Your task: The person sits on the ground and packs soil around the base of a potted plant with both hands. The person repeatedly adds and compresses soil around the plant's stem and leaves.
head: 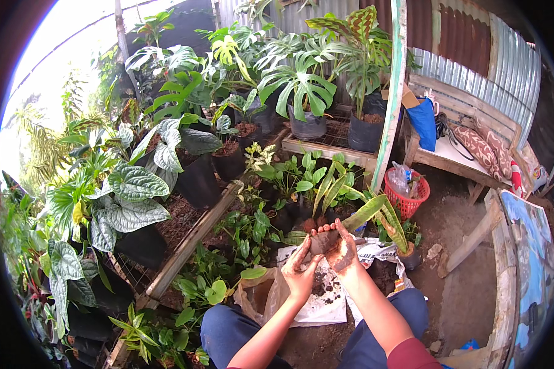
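Note:
Both of my hands are smeared with wet soil and meet around a small dark brown bundle (323, 243), either a soil clump or a nursery bag; I cannot tell which. My left hand (301, 271) cups its left side. On the right, my right hand (343, 251) supports it with curled fingers along the far edge. A broad snake plant leaf (365, 213) slants away behind my right hand; whether it joins the bundle is hidden. Just beyond my fingers stands another snake plant (328, 193). Below the hands, a white printed sack (325, 309) lies on the ground with dark soil (321, 282) scattered on it.
A crumpled plastic bag (258, 290) lies left of the sack. Small potted plants (254, 230) crowd the left, beside a wooden bed rail (198, 235). A red basket (406, 191) and a painted post (390, 101) stand ahead right. A wooden bench (459, 159) holds bags.

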{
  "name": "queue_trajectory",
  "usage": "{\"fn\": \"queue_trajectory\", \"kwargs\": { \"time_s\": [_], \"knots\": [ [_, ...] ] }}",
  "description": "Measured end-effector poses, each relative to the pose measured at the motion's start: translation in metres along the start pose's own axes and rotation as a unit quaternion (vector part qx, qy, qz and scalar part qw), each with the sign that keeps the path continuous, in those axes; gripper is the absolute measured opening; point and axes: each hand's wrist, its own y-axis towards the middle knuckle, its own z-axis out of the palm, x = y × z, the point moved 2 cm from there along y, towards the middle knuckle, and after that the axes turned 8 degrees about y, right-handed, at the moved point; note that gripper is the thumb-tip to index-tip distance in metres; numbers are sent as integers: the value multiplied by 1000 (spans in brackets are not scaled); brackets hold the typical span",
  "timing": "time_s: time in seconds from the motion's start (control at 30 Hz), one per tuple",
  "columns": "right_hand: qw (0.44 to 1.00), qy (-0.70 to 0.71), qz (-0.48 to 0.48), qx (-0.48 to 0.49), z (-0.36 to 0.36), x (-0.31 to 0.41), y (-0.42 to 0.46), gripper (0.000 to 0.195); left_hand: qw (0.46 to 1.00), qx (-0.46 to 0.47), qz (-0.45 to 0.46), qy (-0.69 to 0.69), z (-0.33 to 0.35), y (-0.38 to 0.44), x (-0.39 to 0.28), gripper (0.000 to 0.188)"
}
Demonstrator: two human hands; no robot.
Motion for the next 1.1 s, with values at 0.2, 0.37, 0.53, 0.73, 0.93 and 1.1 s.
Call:
{"fn": "queue_trajectory", "kwargs": {
  "time_s": [0.2, 0.37, 0.53, 0.73, 0.93, 1.1],
  "knots": [
    [1000, -20, 7, 1, -1, 0, -2, 22, 998, -3, 22, 54, 0, -6, 1, 47],
    [999, -26, 47, 2, -1, 2, -5, 21, 985, -22, 154, 73, -4, 9, -33, 47],
    [998, 4, 53, -17, -12, -6, -3, 23, 967, 40, 211, 139, -5, 8, -25, 48],
    [997, 18, 66, -26, -19, 3, 0, 22, 979, 68, 160, 104, -2, 12, -51, 45],
    [999, -27, 33, -20, -15, -7, -3, 23, 988, 23, 107, 106, 5, 0, -35, 38],
    [999, -6, 31, -14, -11, -6, -2, 24, 994, 12, 90, 68, 4, 4, -36, 34]
  ]
}}
